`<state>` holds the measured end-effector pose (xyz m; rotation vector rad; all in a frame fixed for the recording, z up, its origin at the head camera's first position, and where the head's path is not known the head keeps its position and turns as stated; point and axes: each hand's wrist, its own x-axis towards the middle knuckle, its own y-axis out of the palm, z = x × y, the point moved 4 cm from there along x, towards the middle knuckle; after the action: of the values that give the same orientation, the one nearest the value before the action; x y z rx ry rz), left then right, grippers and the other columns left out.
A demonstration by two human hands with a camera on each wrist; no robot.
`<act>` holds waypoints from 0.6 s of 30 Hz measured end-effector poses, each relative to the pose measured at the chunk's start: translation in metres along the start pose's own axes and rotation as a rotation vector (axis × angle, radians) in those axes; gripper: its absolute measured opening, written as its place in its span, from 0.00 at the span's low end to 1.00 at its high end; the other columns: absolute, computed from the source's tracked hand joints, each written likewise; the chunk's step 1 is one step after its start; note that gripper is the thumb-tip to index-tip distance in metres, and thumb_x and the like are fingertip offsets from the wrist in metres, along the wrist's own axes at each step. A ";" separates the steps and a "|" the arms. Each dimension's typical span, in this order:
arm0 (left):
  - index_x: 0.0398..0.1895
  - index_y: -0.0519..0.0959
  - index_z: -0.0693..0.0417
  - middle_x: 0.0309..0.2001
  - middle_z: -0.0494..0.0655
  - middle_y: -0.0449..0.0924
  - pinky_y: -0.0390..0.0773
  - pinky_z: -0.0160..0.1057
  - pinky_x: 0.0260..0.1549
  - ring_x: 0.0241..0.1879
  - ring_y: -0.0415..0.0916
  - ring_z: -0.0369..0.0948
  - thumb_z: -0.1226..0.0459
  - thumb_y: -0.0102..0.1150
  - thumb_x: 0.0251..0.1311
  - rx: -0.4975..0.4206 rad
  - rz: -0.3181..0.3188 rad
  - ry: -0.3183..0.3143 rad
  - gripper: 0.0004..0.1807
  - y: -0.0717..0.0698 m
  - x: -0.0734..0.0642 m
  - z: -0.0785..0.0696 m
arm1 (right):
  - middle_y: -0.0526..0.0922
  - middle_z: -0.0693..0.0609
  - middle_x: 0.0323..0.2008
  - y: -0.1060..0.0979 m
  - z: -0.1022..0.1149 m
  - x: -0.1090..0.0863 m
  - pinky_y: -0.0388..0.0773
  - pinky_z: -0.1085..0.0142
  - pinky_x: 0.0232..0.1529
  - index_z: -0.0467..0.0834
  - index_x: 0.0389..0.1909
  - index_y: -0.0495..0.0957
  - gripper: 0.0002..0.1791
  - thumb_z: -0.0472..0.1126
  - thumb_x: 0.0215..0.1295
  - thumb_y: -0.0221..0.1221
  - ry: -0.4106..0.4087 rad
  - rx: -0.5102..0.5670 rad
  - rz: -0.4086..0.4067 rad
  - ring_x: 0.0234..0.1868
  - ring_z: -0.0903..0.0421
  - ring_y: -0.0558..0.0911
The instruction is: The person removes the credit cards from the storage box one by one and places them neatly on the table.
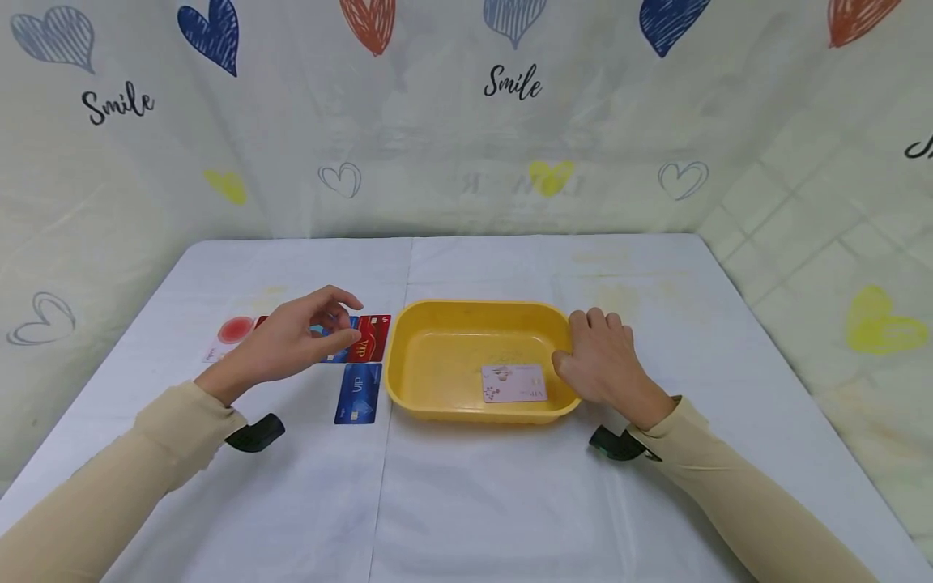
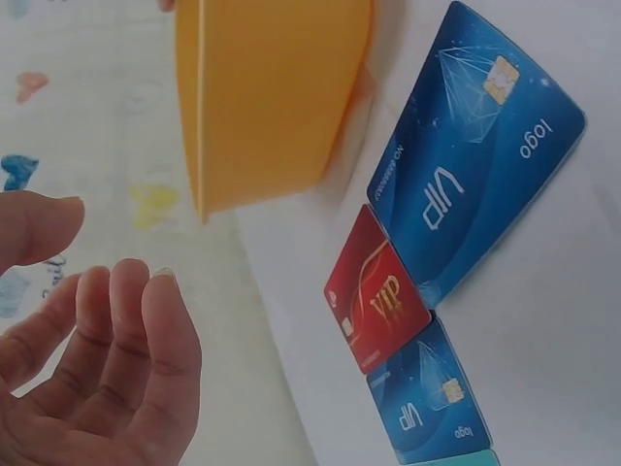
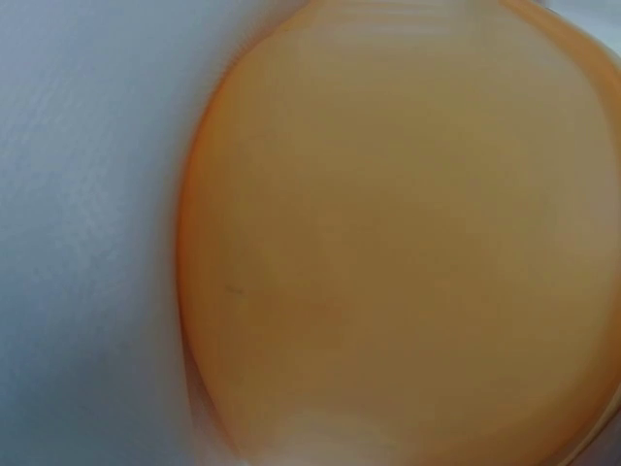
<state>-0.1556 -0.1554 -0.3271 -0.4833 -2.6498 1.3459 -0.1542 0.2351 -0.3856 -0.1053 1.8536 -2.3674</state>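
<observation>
My left hand (image 1: 291,334) hovers over a row of plastic cards left of a yellow tray (image 1: 452,411). Its fingers are loosely bent, thumb apart, with nothing between them. In that row lie a red VIP card (image 1: 375,338), a blue VIP card (image 2: 427,400), a teal card (image 2: 473,458) and a white card with a red circle (image 1: 235,330), partly hidden by the hand. Nearer me, a larger-looking blue card (image 1: 357,394) lies beside the tray. My right hand (image 1: 601,356) grips the tray's right rim, thumb on the inner side. A pale pink VIP card (image 1: 513,383) lies inside the tray.
A white cloth covers the table (image 1: 496,502). Behind it hangs a pale curtain (image 1: 430,105) printed with hearts and "Smile". A dark wrist device (image 1: 255,433) sits under the left cuff, another (image 1: 618,444) under the right cuff.
</observation>
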 end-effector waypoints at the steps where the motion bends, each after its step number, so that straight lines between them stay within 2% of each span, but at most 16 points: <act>1: 0.62 0.74 0.46 0.47 0.47 0.80 0.88 0.45 0.48 0.52 0.80 0.46 0.55 0.62 0.70 -0.001 0.003 0.004 0.21 0.000 0.001 -0.002 | 0.68 0.40 0.39 0.000 0.000 0.000 0.57 0.54 0.41 0.34 0.47 0.69 0.19 0.45 0.64 0.46 0.001 0.000 0.000 0.42 0.42 0.64; 9: 0.62 0.74 0.47 0.46 0.47 0.80 0.88 0.45 0.50 0.52 0.80 0.46 0.58 0.62 0.70 -0.026 0.020 0.030 0.19 0.001 0.009 -0.017 | 0.68 0.40 0.39 0.002 -0.002 0.000 0.57 0.54 0.41 0.34 0.48 0.69 0.20 0.45 0.63 0.46 0.002 0.004 -0.006 0.42 0.42 0.64; 18: 0.60 0.75 0.48 0.45 0.46 0.80 0.88 0.41 0.49 0.49 0.81 0.44 0.60 0.62 0.70 -0.041 0.025 0.063 0.18 0.006 0.012 -0.031 | 0.68 0.41 0.38 0.000 -0.002 0.000 0.57 0.54 0.41 0.35 0.45 0.69 0.18 0.45 0.63 0.46 -0.007 0.014 -0.009 0.42 0.42 0.64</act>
<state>-0.1579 -0.1241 -0.3143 -0.5557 -2.6342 1.2632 -0.1542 0.2366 -0.3862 -0.1206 1.8377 -2.3823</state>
